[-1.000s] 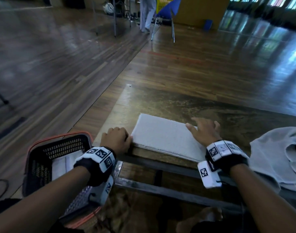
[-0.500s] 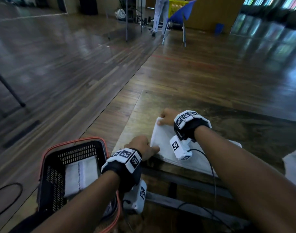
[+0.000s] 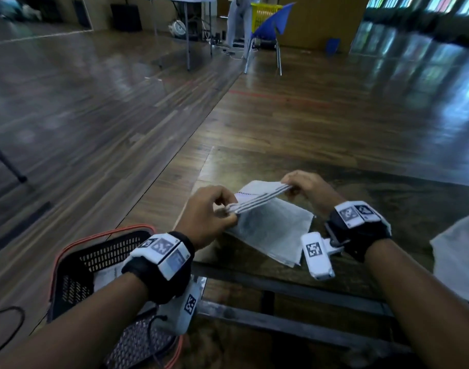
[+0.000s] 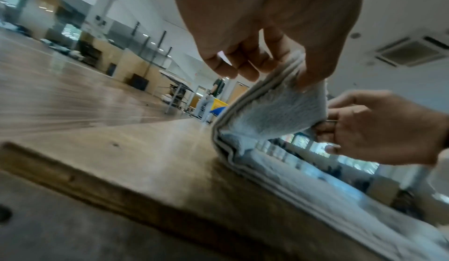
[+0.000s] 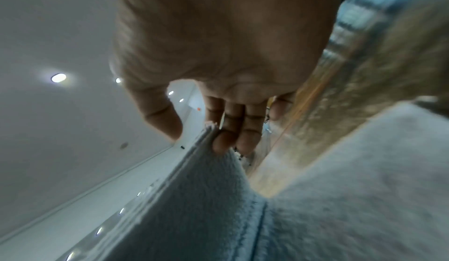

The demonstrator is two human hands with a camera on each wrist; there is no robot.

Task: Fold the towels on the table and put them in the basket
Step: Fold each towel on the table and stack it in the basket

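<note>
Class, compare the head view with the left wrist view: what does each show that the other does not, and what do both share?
Only the head view shows the basket with a folded towel inside, beside the table, and another towel at the right edge. Only the left wrist view shows the stacked layers along the held towel's side up close, and the ceiling. Both show the left hand and right hand pinching the lifted end of the folded towel on the table.
</note>
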